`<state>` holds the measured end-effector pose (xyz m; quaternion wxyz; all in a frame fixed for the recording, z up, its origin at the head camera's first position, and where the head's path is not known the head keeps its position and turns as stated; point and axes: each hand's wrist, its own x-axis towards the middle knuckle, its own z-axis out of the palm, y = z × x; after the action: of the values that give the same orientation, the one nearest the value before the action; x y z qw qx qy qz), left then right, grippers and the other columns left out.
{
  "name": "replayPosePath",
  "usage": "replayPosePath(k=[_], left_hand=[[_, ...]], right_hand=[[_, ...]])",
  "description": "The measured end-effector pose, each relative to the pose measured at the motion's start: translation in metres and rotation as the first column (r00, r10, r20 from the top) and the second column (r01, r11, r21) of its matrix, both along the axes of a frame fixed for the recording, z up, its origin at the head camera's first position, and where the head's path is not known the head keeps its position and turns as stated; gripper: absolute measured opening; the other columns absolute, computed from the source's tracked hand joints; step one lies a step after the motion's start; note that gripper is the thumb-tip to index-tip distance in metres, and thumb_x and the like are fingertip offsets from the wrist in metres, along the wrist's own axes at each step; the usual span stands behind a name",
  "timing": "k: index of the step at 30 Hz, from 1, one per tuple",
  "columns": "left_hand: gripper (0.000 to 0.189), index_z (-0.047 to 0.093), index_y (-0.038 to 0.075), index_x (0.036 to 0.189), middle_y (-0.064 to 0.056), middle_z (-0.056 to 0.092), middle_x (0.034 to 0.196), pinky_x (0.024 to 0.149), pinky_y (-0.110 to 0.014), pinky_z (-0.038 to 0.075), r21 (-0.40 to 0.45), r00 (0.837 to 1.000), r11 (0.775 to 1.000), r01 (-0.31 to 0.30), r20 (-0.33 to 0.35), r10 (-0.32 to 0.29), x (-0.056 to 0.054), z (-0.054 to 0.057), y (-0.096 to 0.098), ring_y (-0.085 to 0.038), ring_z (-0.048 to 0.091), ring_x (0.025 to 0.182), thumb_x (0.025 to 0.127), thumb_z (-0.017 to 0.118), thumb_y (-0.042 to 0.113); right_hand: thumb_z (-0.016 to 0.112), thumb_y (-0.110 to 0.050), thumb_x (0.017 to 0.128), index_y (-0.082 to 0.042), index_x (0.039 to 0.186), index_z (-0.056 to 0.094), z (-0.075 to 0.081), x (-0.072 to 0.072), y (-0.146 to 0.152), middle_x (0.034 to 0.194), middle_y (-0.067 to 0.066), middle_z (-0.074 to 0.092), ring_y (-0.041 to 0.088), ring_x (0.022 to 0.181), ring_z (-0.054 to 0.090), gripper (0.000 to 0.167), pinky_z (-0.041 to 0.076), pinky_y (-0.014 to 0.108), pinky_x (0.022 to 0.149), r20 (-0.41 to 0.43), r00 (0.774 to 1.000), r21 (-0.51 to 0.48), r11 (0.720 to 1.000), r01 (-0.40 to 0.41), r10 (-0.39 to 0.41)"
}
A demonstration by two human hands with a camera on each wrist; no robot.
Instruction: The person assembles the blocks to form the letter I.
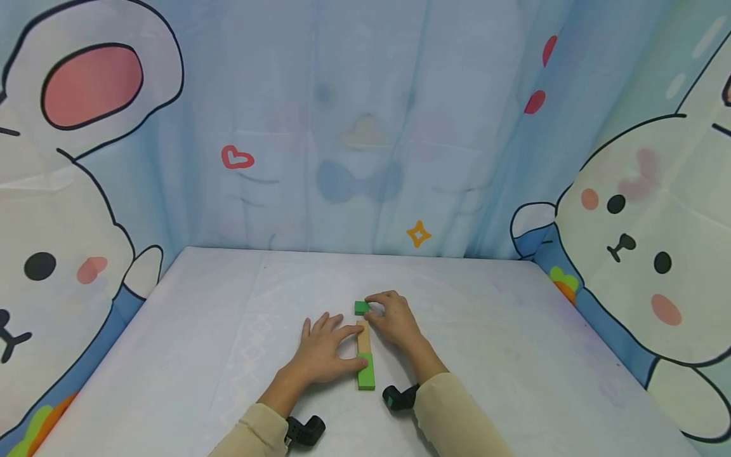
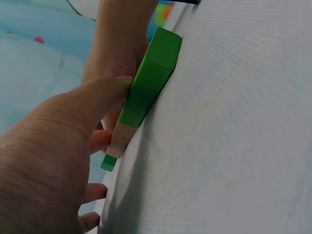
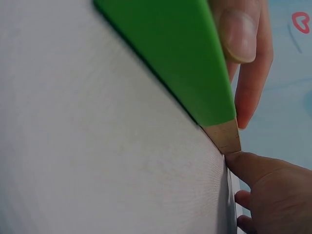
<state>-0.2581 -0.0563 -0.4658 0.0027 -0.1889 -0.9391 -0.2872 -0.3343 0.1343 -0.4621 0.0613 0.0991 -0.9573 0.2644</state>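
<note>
A long green block (image 1: 367,374) and a plain wooden block (image 1: 363,337) lie end to end in a line on the white table. My left hand (image 1: 320,355) is spread beside their left side; its thumb touches the green block, and its index fingertip touches the wooden one near its far end. Just beyond, across a small gap, is a small green block (image 1: 361,308). My right hand (image 1: 396,320) pinches its right end between index finger and thumb. In the right wrist view, the right thumb (image 3: 253,168) hides that small block.
White cloth covers the table (image 1: 485,330). A blue curtain (image 1: 365,127) with cartoon animals hangs behind it and at both sides. Black wrist devices sit by the left cuff (image 1: 305,431) and the right cuff (image 1: 400,398).
</note>
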Motion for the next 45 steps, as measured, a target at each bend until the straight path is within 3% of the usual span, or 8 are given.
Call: replayPosePath(k=[15,30,45], left_hand=[[0.066,0.059,0.030,0.146,-0.017,0.044,0.161,0.121,-0.074,0.009,-0.006,1.000,1.000,-0.004,-0.006,0.004,-0.001,-0.002,-0.001,-0.045,0.027,0.155,0.090,0.064,0.065],[0.053,0.061,0.028,0.144,-0.018,0.045,0.159,0.121,-0.074,0.010,0.032,1.000,0.999,-0.014,-0.020,0.015,0.002,-0.001,0.001,-0.046,0.028,0.154,0.102,0.051,0.058],[0.054,0.058,0.026,0.146,-0.018,0.045,0.159,0.121,-0.075,0.011,0.028,0.999,1.000,-0.013,-0.030,0.013,0.003,-0.002,0.001,-0.047,0.029,0.153,0.102,0.051,0.057]], right_hand=[[0.077,-0.028,0.095,-0.015,0.136,0.066,-0.004,0.002,0.003,0.143,0.015,0.059,0.038,0.138,0.052,0.045,0.044,0.055,0.114,-0.004,1.000,0.006,1.000,0.014,-0.014],[0.074,-0.022,0.096,-0.014,0.139,0.063,-0.004,0.018,0.013,0.148,0.015,0.055,0.036,0.143,0.049,0.045,0.041,0.055,0.117,0.029,0.999,-0.021,0.999,0.028,-0.028],[0.073,-0.019,0.096,-0.014,0.138,0.064,-0.005,0.035,0.021,0.149,0.014,0.056,0.036,0.144,0.049,0.044,0.040,0.056,0.118,0.020,0.999,-0.075,0.997,0.034,-0.033]])
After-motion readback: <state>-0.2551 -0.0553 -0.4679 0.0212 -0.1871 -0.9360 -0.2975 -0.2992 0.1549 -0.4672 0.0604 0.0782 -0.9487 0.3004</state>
